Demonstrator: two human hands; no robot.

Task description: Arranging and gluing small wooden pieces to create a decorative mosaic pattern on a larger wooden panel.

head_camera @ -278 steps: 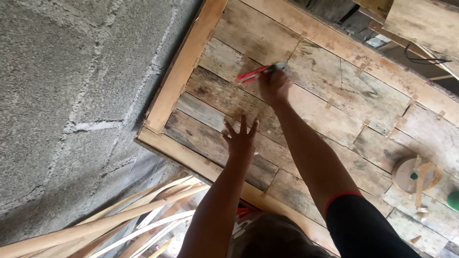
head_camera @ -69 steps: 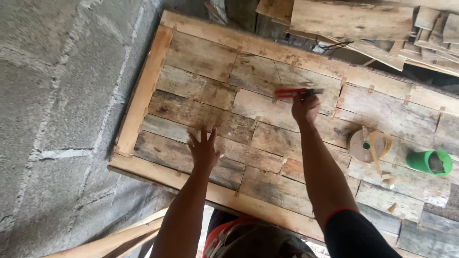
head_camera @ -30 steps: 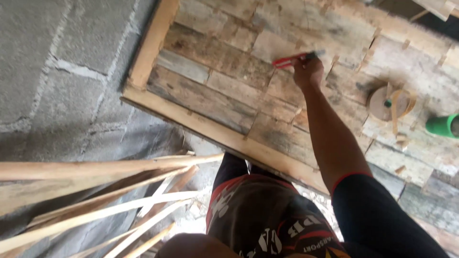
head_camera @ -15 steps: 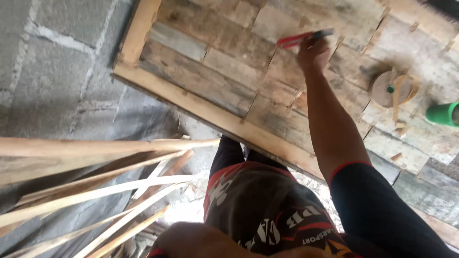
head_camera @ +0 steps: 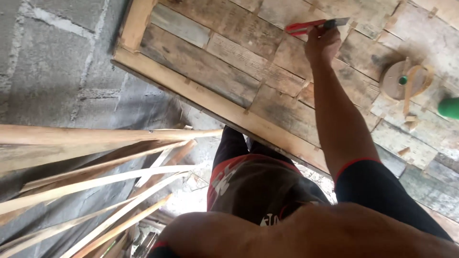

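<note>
One red cutter (head_camera: 313, 25) — one round wooden disc (head_camera: 399, 81) — one green cup (head_camera: 449, 108).

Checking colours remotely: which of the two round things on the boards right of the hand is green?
The green cup cut by the right edge; the other is a tan wooden disc.

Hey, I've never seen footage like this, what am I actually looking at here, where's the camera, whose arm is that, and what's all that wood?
The one current view comes from a camera worn on a person's head, looking down, so the picture is tilted. No machine is involved, only bare hands. The right hand reaches out and grips a red-handled tool with a dark metal tip, held against a wooden panel made of patchwork boards inside a pale frame. The left hand is not in view; only a bare upper arm shows at the bottom edge. On the panel lie a round wooden disc and a green object cut off by the edge. Loose wood strips are piled at lower left, in front of a grey block wall.
</note>
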